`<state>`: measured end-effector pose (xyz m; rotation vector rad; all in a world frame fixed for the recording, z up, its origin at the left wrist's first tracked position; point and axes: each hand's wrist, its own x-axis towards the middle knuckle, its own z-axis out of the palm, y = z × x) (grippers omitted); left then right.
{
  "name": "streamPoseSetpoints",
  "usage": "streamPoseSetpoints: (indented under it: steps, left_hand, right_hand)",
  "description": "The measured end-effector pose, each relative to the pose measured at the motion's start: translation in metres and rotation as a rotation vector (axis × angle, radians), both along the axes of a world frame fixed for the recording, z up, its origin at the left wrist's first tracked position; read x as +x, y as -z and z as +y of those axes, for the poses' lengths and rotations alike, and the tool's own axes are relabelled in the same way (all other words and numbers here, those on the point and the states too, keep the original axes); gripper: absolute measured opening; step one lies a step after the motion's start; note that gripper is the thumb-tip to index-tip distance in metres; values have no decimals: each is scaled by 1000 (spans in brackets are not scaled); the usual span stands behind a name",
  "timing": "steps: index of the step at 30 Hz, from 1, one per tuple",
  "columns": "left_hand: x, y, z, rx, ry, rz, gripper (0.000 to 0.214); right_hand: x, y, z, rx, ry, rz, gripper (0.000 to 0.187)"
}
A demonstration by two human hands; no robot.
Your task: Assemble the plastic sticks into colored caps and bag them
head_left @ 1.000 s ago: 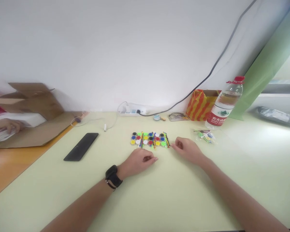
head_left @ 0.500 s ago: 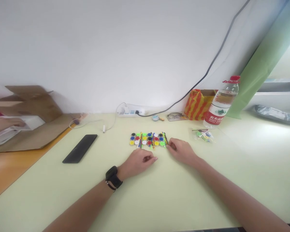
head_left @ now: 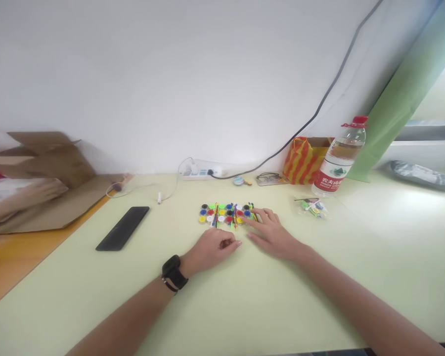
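Observation:
Small round coloured discs (head_left: 221,212) in red, blue, yellow, green, black and white lie in neat rows mid-table. Bundles of thin coloured sticks (head_left: 215,215) lie between the columns. My left hand (head_left: 213,249), with a black watch on its wrist, rests on the table just in front of the rows, fingers curled, with nothing seen in it. At the right end of the rows, my right hand (head_left: 272,235) has its fingers spread. Its fingertips reach over the rightmost discs and sticks and partly hide them; whether they touch cannot be told.
A clear bag of small coloured parts (head_left: 313,206) lies to the right, near a water bottle (head_left: 337,160) and a striped bag (head_left: 300,160). A black phone-like slab (head_left: 123,228) lies left. A power strip (head_left: 200,171) and glasses (head_left: 270,178) sit by the wall. Another person's hand (head_left: 40,193) is beside a cardboard box (head_left: 59,153).
My right hand has opened from a pinch at the right-hand sticks and shifted slightly left and nearer, its fingers now spread. My left hand is still. The other person's hand moved right.

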<state>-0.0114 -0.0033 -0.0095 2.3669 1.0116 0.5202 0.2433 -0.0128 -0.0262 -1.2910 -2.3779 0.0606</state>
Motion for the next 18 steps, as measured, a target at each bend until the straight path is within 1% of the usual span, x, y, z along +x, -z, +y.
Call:
streamPoseSetpoints:
  steps: [4,7,9,12,15,16,18]
  left_hand:
    - [0,-1,-1,11,3,-10,39]
    - [-1,-1,0,7,-15,-33,26]
    - [-2,-1,1,-3,-42,-49,21]
    - [-2,1,2,-12,-63,-65,29]
    - [-3,0,1,7,-35,-43,39]
    - [-3,-1,1,12,-23,-30,41]
    - [-2,-3,-1,12,-5,-1,43]
  right_hand:
    - [-1,-4,-3,1,-20,-15,42]
    - [-2,-7,-7,-12,-27,10,46]
    - [-4,-9,-10,-36,-33,28,48]
    - [-6,-12,-12,-82,-78,100,38]
    - [-7,-13,-9,-124,-106,259,23]
    - [-5,-13,-7,-124,-82,312,20]
    - [-1,-10,-2,-94,10,374,17]
